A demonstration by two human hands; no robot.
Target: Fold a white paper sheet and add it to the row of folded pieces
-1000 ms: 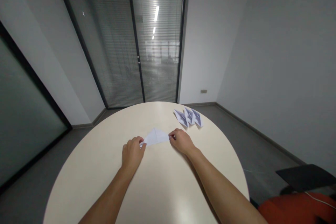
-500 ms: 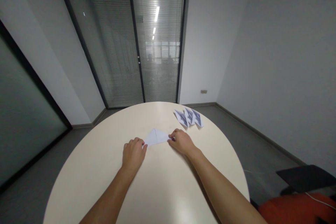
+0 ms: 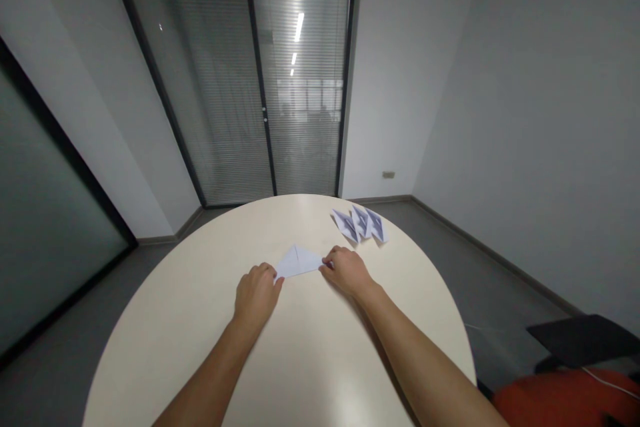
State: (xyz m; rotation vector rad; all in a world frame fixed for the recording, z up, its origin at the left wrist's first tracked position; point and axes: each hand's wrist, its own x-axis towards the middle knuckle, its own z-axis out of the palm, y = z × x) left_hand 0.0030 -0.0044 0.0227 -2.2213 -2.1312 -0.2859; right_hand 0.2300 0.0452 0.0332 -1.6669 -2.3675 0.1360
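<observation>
Just left of frame centre, my left hand (image 3: 257, 293) presses curled fingers on the left corner of the folded white paper (image 3: 297, 261); my right hand (image 3: 348, 270) pinches its right corner. Three folded papers (image 3: 361, 223) lie apart, upper right on the round table (image 3: 165, 320). Both hands have crept slightly inward. The triangle's long axis runs left-right, apex pointing away.

The folded sheet (image 3: 298, 261) at frame centre is thin matt white paper, lying on a smooth, faintly glossy cream table (image 3: 310, 360).
</observation>
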